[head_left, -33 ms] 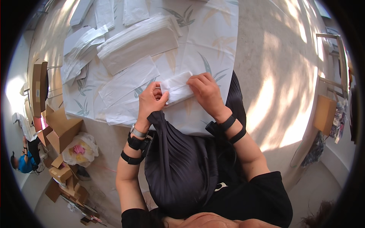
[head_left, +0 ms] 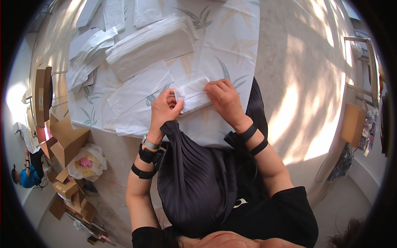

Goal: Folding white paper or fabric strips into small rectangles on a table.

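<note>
My left hand point(head_left: 165, 106) pinches the left end of a folded piece of thin white paper point(head_left: 193, 96) between thumb and fingers. At its other end, my right hand point(head_left: 224, 97) grips the upper right edge with bent fingertips. The paper lies slantwise just above the near edge of the table, its surface wrinkled near my left thumb. Beside my left hand, flat white sheets point(head_left: 140, 87) overlap on the tablecloth. Beyond them sits a thick stack of folded white paper point(head_left: 155, 51). Whether these pieces are bags or plain sheets I cannot tell.
A loose white pile point(head_left: 89, 58) lies at the left of the patterned tablecloth point(head_left: 223, 39), with more bundles at the far edge. Dark pleated cloth point(head_left: 198, 177) covers my lap. Open cardboard boxes point(head_left: 70, 142) and a plastic bag point(head_left: 87, 162) stand left; another person point(head_left: 29, 173) is farther left.
</note>
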